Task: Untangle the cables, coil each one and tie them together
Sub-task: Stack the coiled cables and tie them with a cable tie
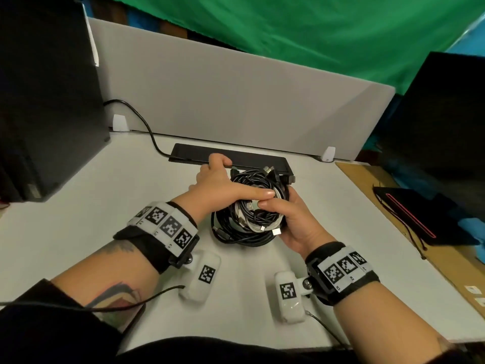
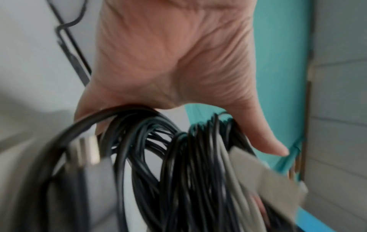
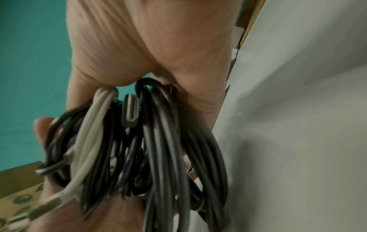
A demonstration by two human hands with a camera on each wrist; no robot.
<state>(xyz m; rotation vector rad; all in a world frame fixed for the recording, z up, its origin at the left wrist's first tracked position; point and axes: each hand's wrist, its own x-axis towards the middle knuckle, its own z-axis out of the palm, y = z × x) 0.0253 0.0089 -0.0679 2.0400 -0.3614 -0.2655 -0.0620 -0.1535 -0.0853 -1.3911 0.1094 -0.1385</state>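
A bundle of coiled cables (image 1: 252, 214), mostly black with a white cable (image 1: 253, 227) wound in, is held just above the white desk (image 1: 105, 206). My left hand (image 1: 220, 179) grips its far left side, thumb lying across the top. From the right, my right hand (image 1: 291, 219) cups and grips the bundle, its thumb meeting the left thumb. Plug ends stick out at the back and front. In the left wrist view the coils (image 2: 178, 172) hang under the left hand (image 2: 168, 62). The right wrist view shows the bundle (image 3: 158, 149) under the right hand (image 3: 149, 47).
A flat black bar (image 1: 194, 153) with its cord (image 1: 147, 127) lies just behind the hands, before the grey divider (image 1: 236, 101). A black tower (image 1: 47, 114) stands left. On cardboard at the right lies a black pouch (image 1: 409, 219), with a dark monitor (image 1: 433, 114) behind it.
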